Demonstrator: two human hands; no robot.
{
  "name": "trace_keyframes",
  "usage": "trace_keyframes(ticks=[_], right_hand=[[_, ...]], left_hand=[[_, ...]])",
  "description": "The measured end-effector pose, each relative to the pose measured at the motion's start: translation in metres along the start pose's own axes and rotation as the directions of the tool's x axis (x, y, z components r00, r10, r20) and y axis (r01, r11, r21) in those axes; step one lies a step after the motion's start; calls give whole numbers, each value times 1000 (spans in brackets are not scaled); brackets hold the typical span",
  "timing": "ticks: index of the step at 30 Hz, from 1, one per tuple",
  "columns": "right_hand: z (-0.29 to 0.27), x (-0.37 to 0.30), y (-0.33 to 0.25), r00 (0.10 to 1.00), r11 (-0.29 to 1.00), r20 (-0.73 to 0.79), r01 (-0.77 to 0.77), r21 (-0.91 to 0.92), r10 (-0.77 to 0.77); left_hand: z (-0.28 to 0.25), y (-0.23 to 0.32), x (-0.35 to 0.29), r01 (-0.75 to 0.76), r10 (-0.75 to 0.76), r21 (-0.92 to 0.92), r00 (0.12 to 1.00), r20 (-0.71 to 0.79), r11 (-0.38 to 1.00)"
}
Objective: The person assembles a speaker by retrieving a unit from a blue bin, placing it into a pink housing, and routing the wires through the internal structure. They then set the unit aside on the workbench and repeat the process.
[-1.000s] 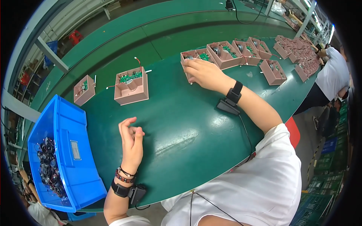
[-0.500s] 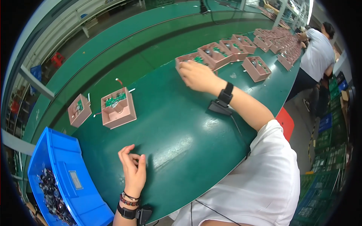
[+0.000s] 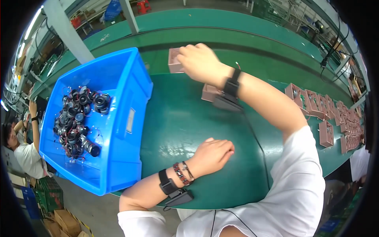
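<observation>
My right hand (image 3: 200, 63) reaches over a pink open box (image 3: 173, 62) at the far edge of the green table. Its fingertips overlap the box's right side; they are blurred and partly hidden, so any grip cannot be made out. A second pink box (image 3: 208, 93) shows in part beneath my right wrist. My left hand (image 3: 213, 156) hovers over the near part of the table, fingers loosely curled in and nothing seen in them. Left of both hands, a blue bin (image 3: 118, 130) holds many round black parts (image 3: 75, 122) with thin wires.
More pink boxes (image 3: 308, 100) with green boards inside stand in rows along the table's right end, one box (image 3: 326, 133) apart from them. A cable (image 3: 260, 146) runs across the table (image 3: 177, 118). Another person (image 3: 29, 152) is at the far left.
The view has swung left, bringing the blue bin fully in. My right hand has left the right-hand row of boxes for the left pair. My left hand has turned, fingers now pointing right.
</observation>
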State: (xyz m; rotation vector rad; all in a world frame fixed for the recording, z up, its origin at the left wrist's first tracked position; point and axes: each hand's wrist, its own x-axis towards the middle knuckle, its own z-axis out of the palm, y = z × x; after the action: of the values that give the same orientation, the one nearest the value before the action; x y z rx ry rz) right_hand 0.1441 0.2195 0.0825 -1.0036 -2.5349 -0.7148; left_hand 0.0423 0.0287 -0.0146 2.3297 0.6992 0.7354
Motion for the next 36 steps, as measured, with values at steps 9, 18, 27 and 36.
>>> trace_keyframes(ticks=[9, 18, 27, 36], right_hand=[[90, 53, 26, 866, 972, 456, -123, -201, 204], [-54, 3, -33, 960, 972, 150, 229, 58, -235], [-144, -189, -110, 922, 943, 217, 288, 167, -320], [-131, -242, -85, 928, 991, 371, 70, -114, -23]], left_hand=[[10, -1, 4, -111, 110, 134, 994, 21, 985], [10, 8, 2, -443, 446, 133, 895, 8, 887], [-20, 111, -40, -851, 894, 316, 447, 15, 420], [-226, 150, -50, 379, 308, 761, 749, -586, 526]])
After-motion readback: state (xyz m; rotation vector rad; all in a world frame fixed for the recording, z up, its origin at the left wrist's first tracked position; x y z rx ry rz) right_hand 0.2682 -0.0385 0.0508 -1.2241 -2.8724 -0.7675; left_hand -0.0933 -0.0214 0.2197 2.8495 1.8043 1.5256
